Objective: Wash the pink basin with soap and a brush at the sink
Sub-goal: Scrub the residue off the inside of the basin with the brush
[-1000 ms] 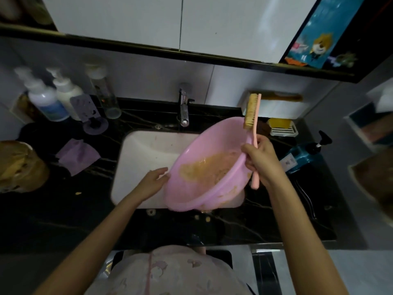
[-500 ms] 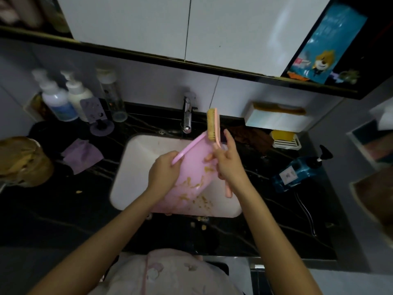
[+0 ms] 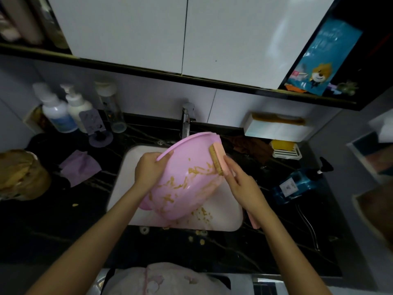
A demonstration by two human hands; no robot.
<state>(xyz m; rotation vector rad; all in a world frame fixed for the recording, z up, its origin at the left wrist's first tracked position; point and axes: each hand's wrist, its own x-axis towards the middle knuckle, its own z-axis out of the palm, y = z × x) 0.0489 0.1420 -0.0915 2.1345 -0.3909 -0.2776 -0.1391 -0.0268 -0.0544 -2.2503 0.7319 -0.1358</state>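
Pink basin (image 3: 185,160) — tilted, yellow-smeared inside.

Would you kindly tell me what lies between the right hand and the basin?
The brush, held by the right hand, its bristles against the basin; head view.

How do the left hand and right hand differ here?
The left hand grips the pink basin by its rim; the right hand holds the brush. The left hand sits at the basin's left side, the right hand at its right. Both are over the sink.

Most of brush handle (image 3: 254,222) under right hand (image 3: 244,188); faucet (image 3: 186,122) foot behind pink basin (image 3: 187,167).
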